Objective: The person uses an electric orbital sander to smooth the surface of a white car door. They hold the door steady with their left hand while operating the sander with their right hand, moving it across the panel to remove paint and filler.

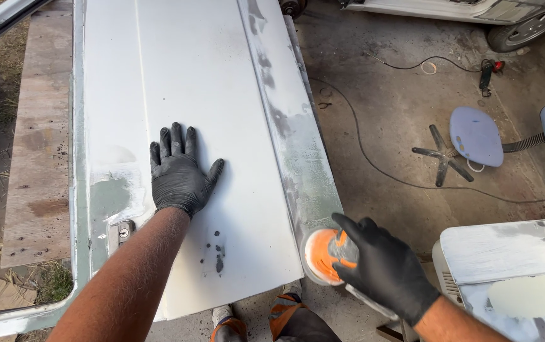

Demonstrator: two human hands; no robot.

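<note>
Lower centre of frame: sander [324,254], orange disc against the lower right edge of the panel [221,95]. Right hand [383,269] clamped round its body; likely light, rigid, best held there. Left hand [180,170] flat, fingers spread, mid-panel. Panel stiff, broad, probably heavy. Cable [373,166] right.

Dusty concrete floor [411,114] in sunlight, black cable [373,166], toppled office chair [475,136], plywood sheet [38,126]

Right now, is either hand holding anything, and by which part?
The right hand grips an orange sander by its body, behind the round pad, at the edge of the white car panel. The left hand holds nothing; it lies flat on the panel.
</note>
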